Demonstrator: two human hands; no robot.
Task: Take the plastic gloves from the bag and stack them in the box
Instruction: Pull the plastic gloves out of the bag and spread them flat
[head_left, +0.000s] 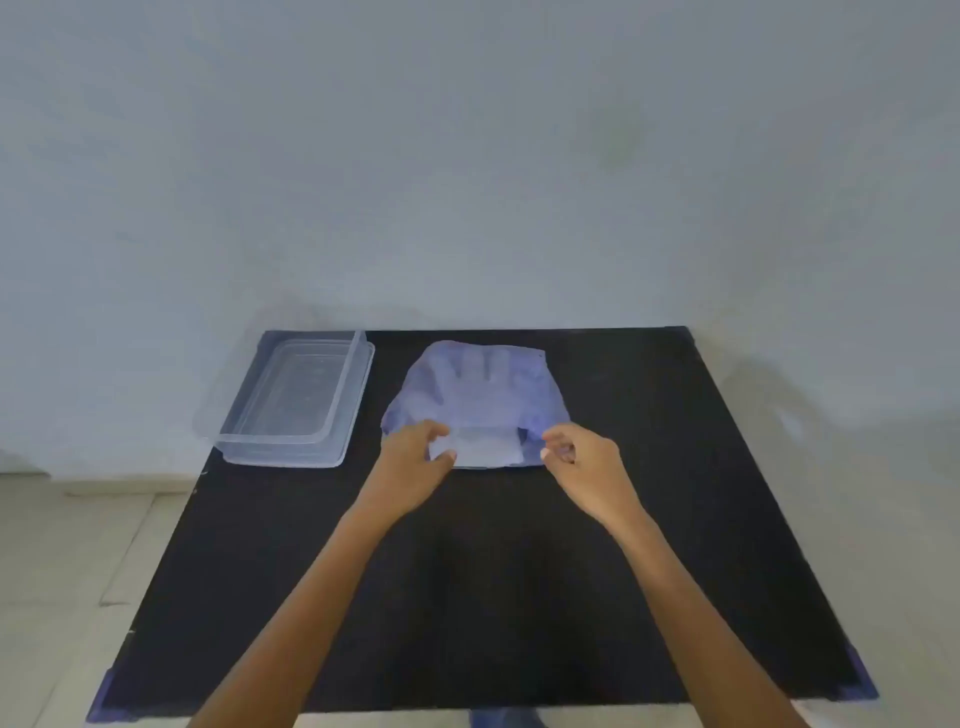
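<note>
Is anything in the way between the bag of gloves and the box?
No. The bag lies on the black table, and the open box sits to its left with only bare table between them. Both hands are already at the bag's near edge.

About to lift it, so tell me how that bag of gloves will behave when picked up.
The bag of gloves is probably floppy: thin, wrinkled, see-through film lying slack on the table. Likely light and slippery too, so the glove stack may slide out. Both hands sit at its near edge.
</note>
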